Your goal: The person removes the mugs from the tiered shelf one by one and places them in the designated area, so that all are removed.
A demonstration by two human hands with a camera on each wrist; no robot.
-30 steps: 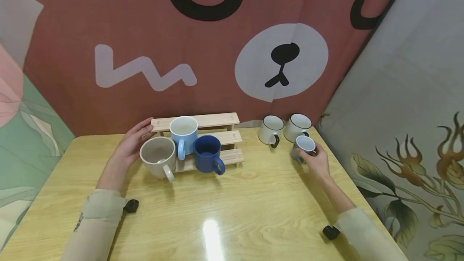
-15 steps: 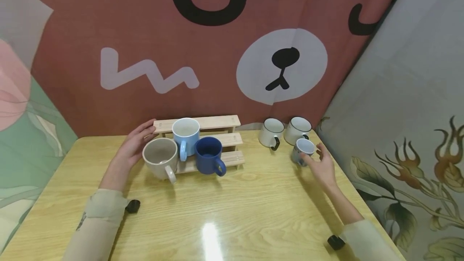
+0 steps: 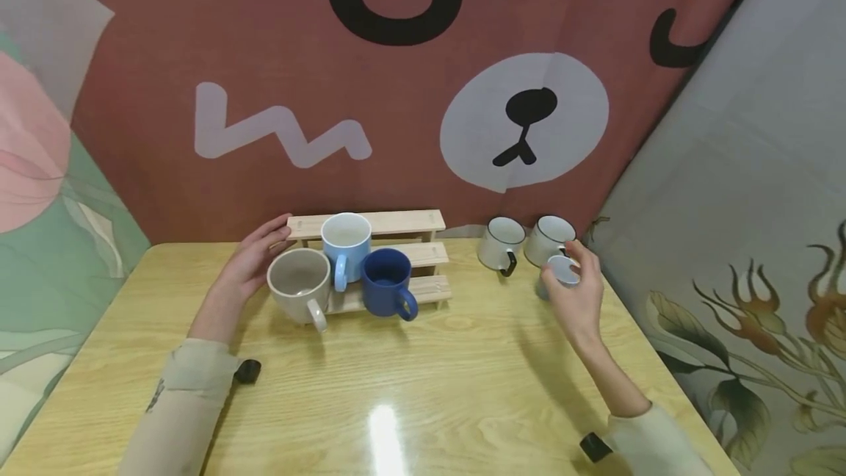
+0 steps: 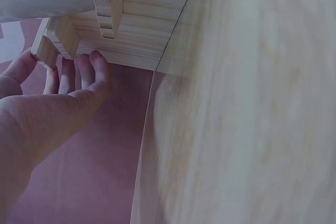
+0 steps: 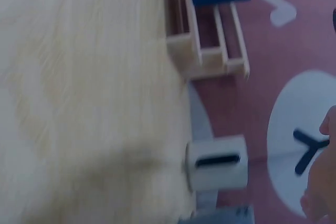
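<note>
Head cam: L hand (image 3: 251,264) pinching rack (image 3: 410,221) at top L end; R hand (image 3: 579,296), thumb & fingers apart, just above sm. grey mug (image 3: 562,270) on worktop (image 3: 456,388), nr white mug (image 3: 541,247).

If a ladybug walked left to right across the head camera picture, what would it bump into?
Left hand → beige mug → light blue mug → dark blue mug → leftmost black-rimmed white mug → right hand.

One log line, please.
left hand: holds three-tier wooden rack; right hand: empty, near small grey-blue cup; dark-blue mug: on rack
</note>
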